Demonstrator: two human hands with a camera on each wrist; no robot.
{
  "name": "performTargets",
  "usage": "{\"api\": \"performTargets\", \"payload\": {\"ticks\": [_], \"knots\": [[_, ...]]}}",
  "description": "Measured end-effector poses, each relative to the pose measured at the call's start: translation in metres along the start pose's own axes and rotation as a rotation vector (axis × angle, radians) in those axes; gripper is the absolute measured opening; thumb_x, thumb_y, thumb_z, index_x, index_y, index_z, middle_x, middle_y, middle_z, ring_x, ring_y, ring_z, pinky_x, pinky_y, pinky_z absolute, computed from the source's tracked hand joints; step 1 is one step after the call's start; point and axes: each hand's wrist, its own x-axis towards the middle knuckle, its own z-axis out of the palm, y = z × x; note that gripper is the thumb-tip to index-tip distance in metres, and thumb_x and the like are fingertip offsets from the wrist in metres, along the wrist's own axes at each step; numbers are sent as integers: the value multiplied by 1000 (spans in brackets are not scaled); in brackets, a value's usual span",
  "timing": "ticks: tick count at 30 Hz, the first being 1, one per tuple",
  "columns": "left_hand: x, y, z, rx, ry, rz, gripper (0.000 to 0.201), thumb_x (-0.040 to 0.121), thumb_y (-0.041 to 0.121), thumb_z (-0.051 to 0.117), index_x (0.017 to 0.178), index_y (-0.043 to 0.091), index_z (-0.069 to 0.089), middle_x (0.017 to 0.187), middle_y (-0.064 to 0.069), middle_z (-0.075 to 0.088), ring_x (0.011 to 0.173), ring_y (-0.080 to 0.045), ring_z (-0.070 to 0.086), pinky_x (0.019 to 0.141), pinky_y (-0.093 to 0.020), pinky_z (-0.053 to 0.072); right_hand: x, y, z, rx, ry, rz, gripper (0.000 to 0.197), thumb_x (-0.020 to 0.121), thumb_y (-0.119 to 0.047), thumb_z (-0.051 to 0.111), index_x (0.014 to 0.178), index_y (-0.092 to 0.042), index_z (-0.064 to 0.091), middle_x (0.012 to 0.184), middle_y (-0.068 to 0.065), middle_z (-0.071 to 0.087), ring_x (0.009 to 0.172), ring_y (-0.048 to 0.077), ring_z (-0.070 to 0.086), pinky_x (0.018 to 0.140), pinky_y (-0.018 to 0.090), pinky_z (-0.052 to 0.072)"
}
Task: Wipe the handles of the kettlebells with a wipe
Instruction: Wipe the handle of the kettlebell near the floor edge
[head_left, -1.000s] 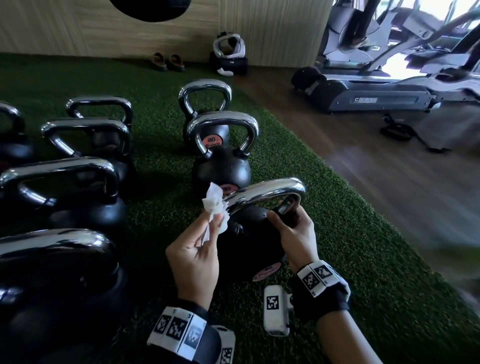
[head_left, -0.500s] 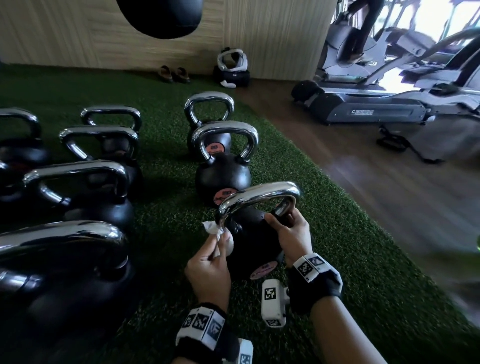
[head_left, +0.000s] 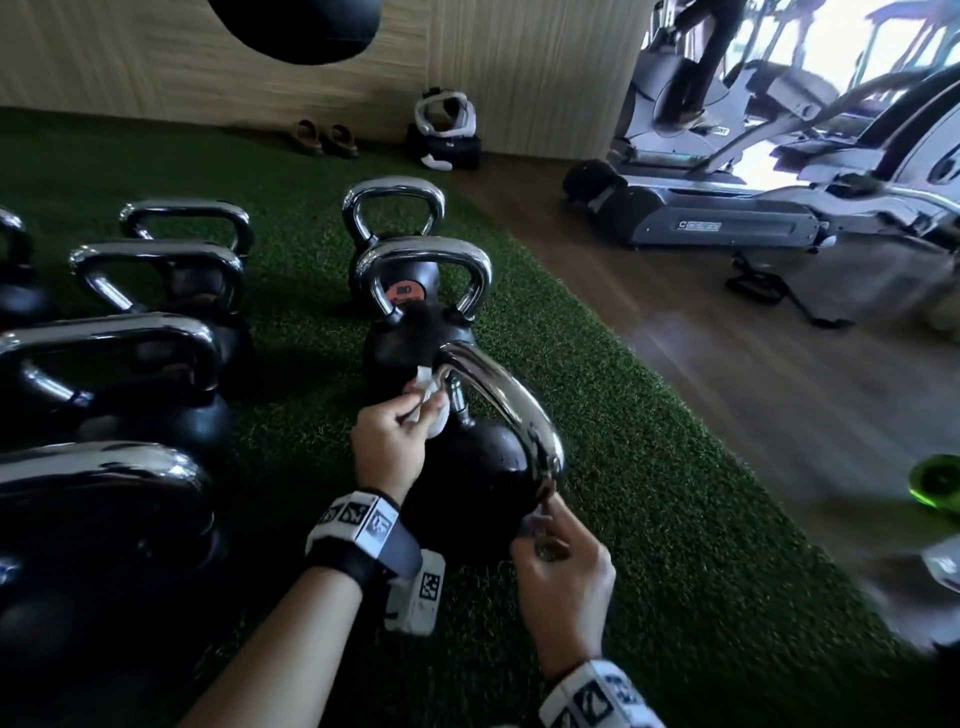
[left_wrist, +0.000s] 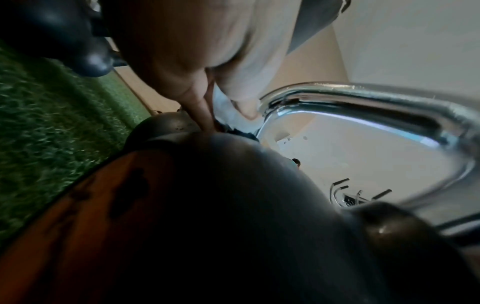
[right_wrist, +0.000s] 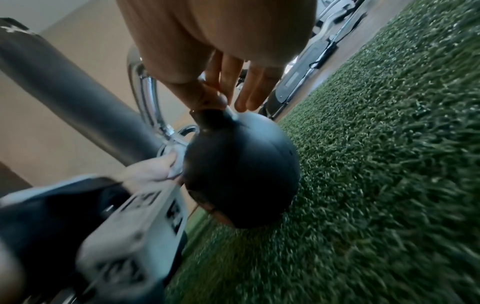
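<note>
The near kettlebell (head_left: 467, 483) sits on the green turf (head_left: 649, 519), right in front of the person. From the head view, the left hand (head_left: 392, 436) has its grip closed on a white wipe (head_left: 428, 397), pressed at the far end of the shiny chrome handle (head_left: 504, 400). The right hand (head_left: 563, 571) pinches the near end of that handle. The left wrist view shows more: an orange label (left_wrist: 78, 216) low on the black ball. The right wrist view shows two right fingers (right_wrist: 255, 90) sticking out straight, which the head view hides. Only the head view shows the other kettlebells (head_left: 421, 291) standing in rows nearby, and the exercise machine (head_left: 727, 218) on the wood floor.
</note>
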Motion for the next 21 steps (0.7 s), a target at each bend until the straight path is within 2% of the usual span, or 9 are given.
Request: {"api": "performTargets", "payload": {"ticks": [2, 5, 7, 9, 11, 13, 15, 19, 21], "knots": [[9, 4, 6, 14, -57, -24, 31, 88, 27, 81, 109, 4, 80, 109, -5, 79, 102, -9, 73, 89, -12, 53, -4, 0, -2, -23, 9, -26, 63, 76, -2, 76, 99, -60, 67, 74, -35, 68, 75, -4, 69, 71, 13, 55], [20, 5, 4, -37, -159, -126, 30, 86, 36, 82, 105, 13, 82, 107, 5, 80, 104, -2, 72, 98, -23, 55, 32, 8, -11, 19, -117, -36, 47, 83, -5, 75, 85, -51, 72, 81, -22, 75, 75, -2, 70, 70, 30, 60], [23, 7, -2, -169, -244, -204, 24, 90, 31, 79, 103, 11, 83, 104, 3, 80, 105, -8, 73, 103, -33, 55, 68, 9, -7, 99, -263, 15, 36, 84, -13, 73, 106, -42, 75, 109, -18, 75, 98, -2, 70, 85, 32, 60], [24, 8, -5, -179, -282, -161, 19, 93, 16, 76, 106, 2, 81, 110, -2, 78, 112, -15, 71, 104, -27, 53, 91, 6, 8, 190, -440, 74, 57, 82, -24, 76, 135, -37, 61, 137, -11, 65, 120, 7, 65, 103, 41, 53], [26, 10, -6, -103, -270, -114, 19, 91, 6, 76, 109, -2, 78, 121, -4, 72, 120, -15, 68, 104, -20, 50, 100, 9, 27, 310, -510, 180, 50, 86, -25, 79, 134, -28, 63, 131, 1, 70, 114, 16, 70, 105, 49, 53], [30, 11, -7, -81, -275, -130, 24, 88, 4, 78, 111, 0, 77, 124, -5, 71, 117, -9, 68, 108, -27, 51, 100, 11, 38, 405, -536, 217, 26, 93, -12, 73, 118, -19, 72, 113, 8, 77, 102, 23, 73, 98, 49, 56], [33, 13, -7, -77, -292, -138, 25, 87, 6, 80, 111, 0, 77, 114, -4, 75, 104, 1, 71, 106, -31, 54, 99, 18, 41, 461, -532, 230, 27, 95, -5, 68, 120, -16, 71, 114, 13, 76, 107, 32, 72, 96, 49, 58], [24, 23, 1, 21, -153, -37, 23, 90, 12, 79, 110, 0, 78, 109, -1, 76, 82, 20, 64, 87, -5, 51, 99, 30, 45, 481, -523, 237, 33, 95, -9, 69, 127, -19, 69, 122, 12, 73, 116, 37, 68, 102, 57, 53], [19, 33, 9, 49, -39, 6, 18, 92, 15, 76, 106, 3, 80, 101, 0, 79, 81, 14, 64, 80, -3, 48, 99, 31, 45, 481, -497, 239, 32, 93, -10, 72, 123, -21, 71, 120, 11, 74, 115, 36, 69, 102, 58, 53]]}}
